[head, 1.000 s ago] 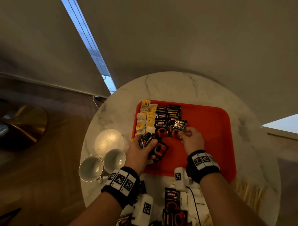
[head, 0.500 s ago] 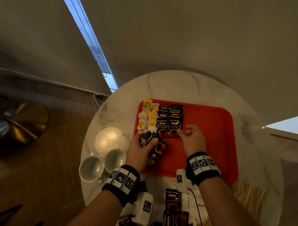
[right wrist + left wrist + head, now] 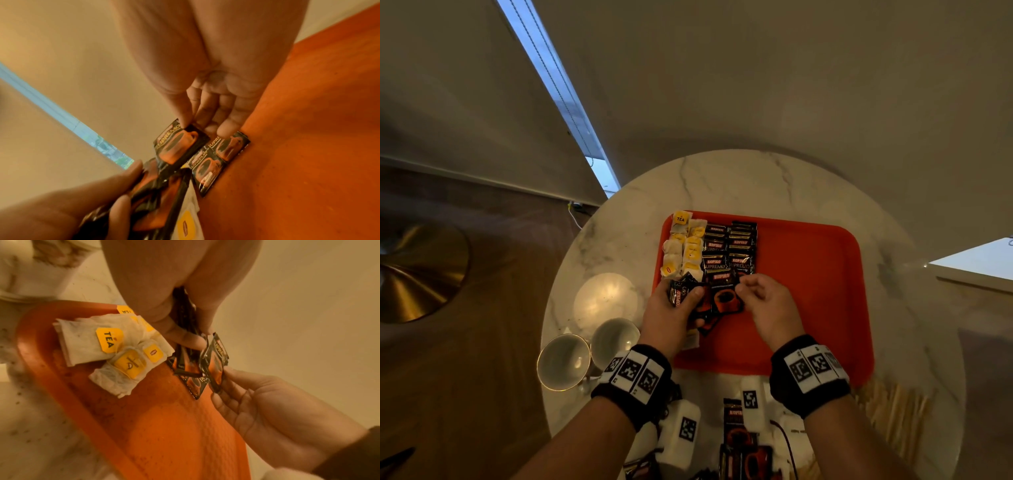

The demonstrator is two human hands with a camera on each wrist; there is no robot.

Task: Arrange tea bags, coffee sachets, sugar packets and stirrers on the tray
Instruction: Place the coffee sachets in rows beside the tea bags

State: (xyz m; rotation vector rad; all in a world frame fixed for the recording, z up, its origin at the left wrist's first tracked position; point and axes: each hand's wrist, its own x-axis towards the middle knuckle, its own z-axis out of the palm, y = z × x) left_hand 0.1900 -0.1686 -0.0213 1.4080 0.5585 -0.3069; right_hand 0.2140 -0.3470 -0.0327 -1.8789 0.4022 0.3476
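Head view, low middle: your left hand [image 3: 671, 317] grips a bunch of coffee sachets [image 3: 683, 294]. Your right hand [image 3: 767, 306] pinches one sachet [image 3: 726, 298]. Lay it flat, edges straight, under the rows higher up on the orange tray [image 3: 808, 274].

Tray [image 3: 808, 308]: on the desk [image 3: 739, 181], at its middle.
Tea bags [image 3: 683, 250]: in the tray's far left corner, in two columns.
Coffee sachets [image 3: 729, 248]: on the tray, just right of the tea bags, in two columns running near to far.
Left hand [image 3: 671, 315]: at the tray's left edge, near of the tea bags, holding a bundle of sachets [image 3: 681, 294].
Right hand [image 3: 767, 305]: over the tray, right of the left hand, at the near end of the sachet columns.
Cups [image 3: 589, 353]: on the desk, left of the tray's near corner.
Stirrers [image 3: 893, 411]: on the desk, near and right of the tray.
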